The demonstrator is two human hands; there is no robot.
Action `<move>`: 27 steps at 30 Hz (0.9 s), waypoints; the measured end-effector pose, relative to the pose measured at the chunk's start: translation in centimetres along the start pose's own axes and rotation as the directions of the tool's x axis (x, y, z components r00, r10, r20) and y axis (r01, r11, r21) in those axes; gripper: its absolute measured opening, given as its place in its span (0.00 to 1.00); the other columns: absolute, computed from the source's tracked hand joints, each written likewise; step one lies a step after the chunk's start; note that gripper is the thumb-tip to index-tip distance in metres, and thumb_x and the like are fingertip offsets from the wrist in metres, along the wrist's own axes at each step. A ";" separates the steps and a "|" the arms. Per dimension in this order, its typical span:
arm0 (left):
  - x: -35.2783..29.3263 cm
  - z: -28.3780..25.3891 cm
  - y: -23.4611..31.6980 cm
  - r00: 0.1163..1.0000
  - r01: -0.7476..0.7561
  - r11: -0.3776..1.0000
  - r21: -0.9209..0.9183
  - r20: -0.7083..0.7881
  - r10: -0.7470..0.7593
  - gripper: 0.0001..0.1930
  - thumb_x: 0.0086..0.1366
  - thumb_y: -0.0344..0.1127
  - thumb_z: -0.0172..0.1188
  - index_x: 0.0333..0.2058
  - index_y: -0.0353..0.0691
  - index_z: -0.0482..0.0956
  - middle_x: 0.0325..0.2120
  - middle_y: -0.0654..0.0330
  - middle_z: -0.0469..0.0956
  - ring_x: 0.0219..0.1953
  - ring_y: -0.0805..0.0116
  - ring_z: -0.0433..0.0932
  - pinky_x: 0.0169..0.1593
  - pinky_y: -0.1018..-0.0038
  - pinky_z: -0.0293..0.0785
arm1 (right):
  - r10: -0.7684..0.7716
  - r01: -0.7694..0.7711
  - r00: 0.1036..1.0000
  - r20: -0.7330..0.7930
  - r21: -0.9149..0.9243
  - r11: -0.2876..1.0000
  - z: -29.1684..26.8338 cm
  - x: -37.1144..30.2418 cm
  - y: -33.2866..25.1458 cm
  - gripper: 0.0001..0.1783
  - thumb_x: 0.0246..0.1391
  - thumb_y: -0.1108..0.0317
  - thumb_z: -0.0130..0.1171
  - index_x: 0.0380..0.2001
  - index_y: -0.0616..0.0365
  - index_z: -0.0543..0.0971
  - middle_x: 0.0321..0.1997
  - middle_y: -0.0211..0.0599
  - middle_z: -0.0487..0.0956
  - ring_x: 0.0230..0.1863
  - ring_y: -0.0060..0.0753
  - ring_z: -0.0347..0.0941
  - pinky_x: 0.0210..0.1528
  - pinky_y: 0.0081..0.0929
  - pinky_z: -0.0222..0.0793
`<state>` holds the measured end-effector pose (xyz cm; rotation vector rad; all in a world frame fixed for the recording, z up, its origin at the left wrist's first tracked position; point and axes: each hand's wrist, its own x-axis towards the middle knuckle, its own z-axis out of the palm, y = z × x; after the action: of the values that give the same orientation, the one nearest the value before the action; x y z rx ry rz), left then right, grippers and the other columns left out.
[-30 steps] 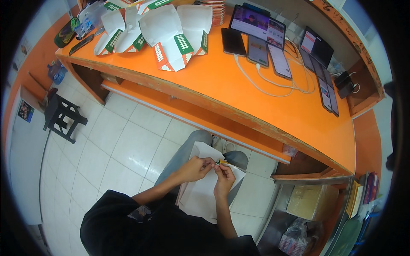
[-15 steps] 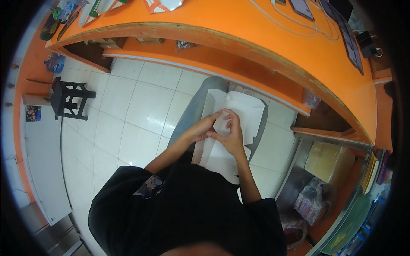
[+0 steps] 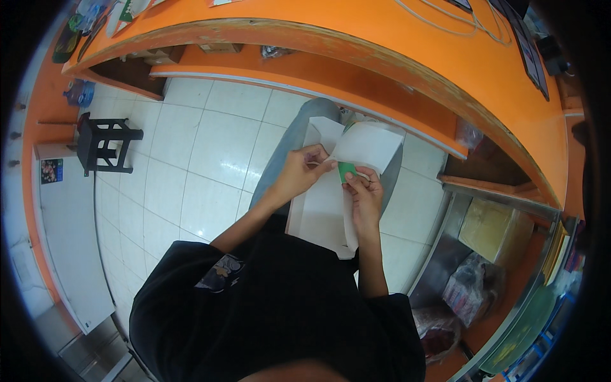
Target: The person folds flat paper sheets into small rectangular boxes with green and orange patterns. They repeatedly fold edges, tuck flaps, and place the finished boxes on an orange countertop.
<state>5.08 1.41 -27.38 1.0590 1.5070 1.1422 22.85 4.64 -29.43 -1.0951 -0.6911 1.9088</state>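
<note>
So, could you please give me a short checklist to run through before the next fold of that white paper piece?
1. Left hand grips the white folded paper piece: ok.
2. Right hand pinches its green printed patch: ok.
3. Piece rests over the lap, apart from the orange counter: ok.
4. Crease line straight: cannot tell.
5. Black stool stands apart from the legs: ok.
</note>
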 end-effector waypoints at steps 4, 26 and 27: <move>-1.0 0.7 1.8 0.951 -0.310 0.913 0.266 0.089 0.297 0.06 0.60 0.28 0.62 0.36 0.35 0.80 0.30 0.56 0.79 0.32 0.63 0.80 0.39 0.72 0.76 | 0.096 -0.087 0.993 -0.063 0.132 0.987 -0.1 -0.5 -0.5 0.13 0.51 0.79 0.62 0.40 0.64 0.75 0.36 0.43 0.81 0.36 0.28 0.78 0.42 0.22 0.75; -3.7 2.2 3.1 0.952 0.041 0.998 0.038 0.301 -0.051 0.29 0.65 0.42 0.57 0.62 0.40 0.61 0.42 0.53 0.78 0.38 0.72 0.76 0.41 0.74 0.73 | -0.199 0.203 0.977 0.071 -0.054 0.978 -0.3 0.4 -1.1 0.06 0.49 0.79 0.64 0.30 0.61 0.76 0.27 0.33 0.77 0.26 0.18 0.68 0.31 0.17 0.65; -3.7 2.3 2.6 0.958 0.059 0.998 0.031 0.279 -0.066 0.29 0.65 0.42 0.56 0.62 0.39 0.60 0.41 0.54 0.78 0.38 0.73 0.75 0.41 0.74 0.72 | -0.190 0.190 0.979 0.077 0.011 0.982 -0.4 0.8 -1.3 0.06 0.50 0.79 0.63 0.31 0.61 0.76 0.28 0.34 0.78 0.25 0.18 0.68 0.31 0.17 0.64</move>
<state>8.25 -1.25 -24.54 1.1286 1.3214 0.8915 23.41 5.99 -28.97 -0.9214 -0.8066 1.7949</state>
